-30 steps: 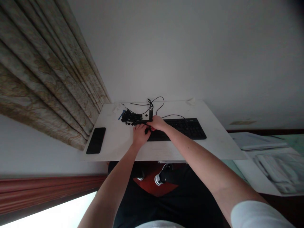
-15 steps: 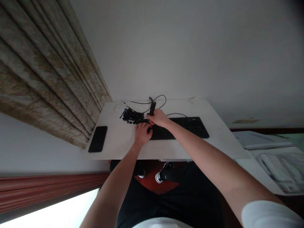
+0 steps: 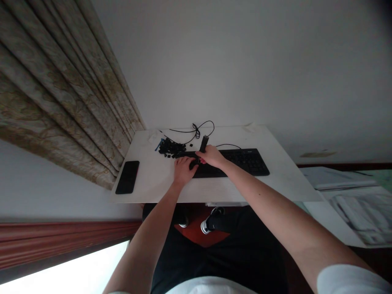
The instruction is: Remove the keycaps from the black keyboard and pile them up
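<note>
A black keyboard (image 3: 245, 160) lies on the white table. My left hand (image 3: 183, 169) rests over its left end, palm down, with the fingers stretched out and nothing visible in them. In my right hand (image 3: 211, 156) is a tool with a thick black handle (image 3: 204, 143), held upright over the left part of the keyboard. The tool's lower end is too small and dark to make out. Just beyond my left hand lies a heap of loose black keycaps (image 3: 170, 147). One single keycap (image 3: 191, 145) sits apart, behind the keyboard.
A thin black cable (image 3: 196, 130) loops along the back of the table near the wall. At the left edge lies a black phone (image 3: 128, 177). A small blue object (image 3: 159, 144) pokes out beside the heap. Patterned curtains (image 3: 76, 81) hang at the left.
My right hand and the tool have shifted a little to the right. A single keycap now shows by itself behind the keyboard. My left hand has stayed nearly in place.
</note>
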### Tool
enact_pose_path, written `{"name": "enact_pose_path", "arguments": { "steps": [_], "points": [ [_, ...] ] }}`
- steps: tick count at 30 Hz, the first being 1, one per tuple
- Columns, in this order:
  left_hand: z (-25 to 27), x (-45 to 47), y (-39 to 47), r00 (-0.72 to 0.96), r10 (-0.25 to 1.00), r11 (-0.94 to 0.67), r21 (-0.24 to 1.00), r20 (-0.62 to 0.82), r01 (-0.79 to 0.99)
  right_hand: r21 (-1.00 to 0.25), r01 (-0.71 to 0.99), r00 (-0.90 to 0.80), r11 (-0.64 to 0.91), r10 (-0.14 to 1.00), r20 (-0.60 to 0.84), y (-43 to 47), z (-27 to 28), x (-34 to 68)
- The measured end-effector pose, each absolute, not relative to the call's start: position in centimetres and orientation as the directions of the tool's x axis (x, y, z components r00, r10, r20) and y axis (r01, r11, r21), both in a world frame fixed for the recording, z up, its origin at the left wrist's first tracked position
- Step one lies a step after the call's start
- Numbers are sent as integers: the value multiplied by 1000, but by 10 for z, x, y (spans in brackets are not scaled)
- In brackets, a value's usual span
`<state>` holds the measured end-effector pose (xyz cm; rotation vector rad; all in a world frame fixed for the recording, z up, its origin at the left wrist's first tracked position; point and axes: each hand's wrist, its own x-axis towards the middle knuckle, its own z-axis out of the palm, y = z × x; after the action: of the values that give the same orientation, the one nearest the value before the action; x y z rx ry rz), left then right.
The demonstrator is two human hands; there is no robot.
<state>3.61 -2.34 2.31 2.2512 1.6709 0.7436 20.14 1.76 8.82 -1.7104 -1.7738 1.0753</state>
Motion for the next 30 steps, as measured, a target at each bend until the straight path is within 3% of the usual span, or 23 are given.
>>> {"name": "enact_pose_path", "arguments": {
  "steps": [8, 19, 26, 30],
  "points": [
    [24, 35, -26, 240, 933, -343, 463, 267, 817, -751, 657, -112, -64, 977, -181, 8, 85, 195],
    [19, 35, -22, 238, 938, -329, 427, 253, 842, -503, 864, -63, -37, 982, -180, 9, 96, 173],
    [18, 35, -23, 241, 940, -326, 427, 242, 843, -552, 833, -155, -25, 948, -276, 18, 98, 177],
    [19, 35, -23, 234, 942, -320, 434, 241, 842, -530, 842, -250, 99, 942, -222, 22, 101, 181]
  ]
}}
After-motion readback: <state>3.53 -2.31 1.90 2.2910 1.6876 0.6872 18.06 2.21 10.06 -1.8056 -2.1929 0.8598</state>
